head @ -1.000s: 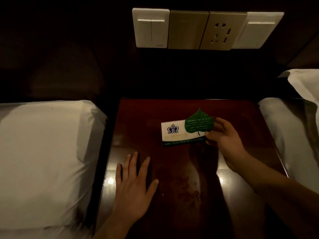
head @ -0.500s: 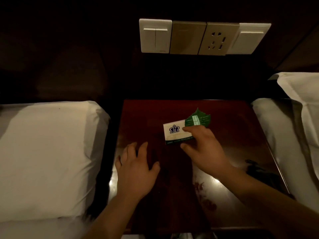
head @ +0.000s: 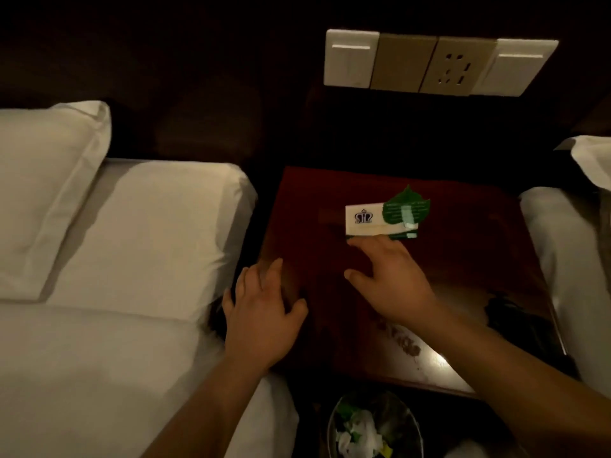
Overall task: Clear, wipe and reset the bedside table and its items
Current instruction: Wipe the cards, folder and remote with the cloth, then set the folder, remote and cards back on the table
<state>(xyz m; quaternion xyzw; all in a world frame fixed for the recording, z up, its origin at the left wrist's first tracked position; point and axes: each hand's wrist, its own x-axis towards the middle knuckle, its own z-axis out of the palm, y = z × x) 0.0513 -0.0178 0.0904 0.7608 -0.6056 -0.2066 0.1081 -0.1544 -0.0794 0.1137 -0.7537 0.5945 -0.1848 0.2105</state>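
We have just let go of the white crest card (head: 370,219) and green leaf card (head: 406,209); they now lie overlapped near the bedside table's (head: 469,246) back edge, so we judge resetting nearly done. Our right hand (head: 393,279) hovers spread and empty, fingertips touching the card's near edge. Our left hand (head: 261,312) rests flat and empty at the table's left edge beside the bed (head: 139,246); the surface toward the front edge stays free above the waste bin (head: 373,424).

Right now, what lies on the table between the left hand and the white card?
In the head view, only bare dark tabletop lies between the left hand and the white card. The right hand sits beside that stretch.
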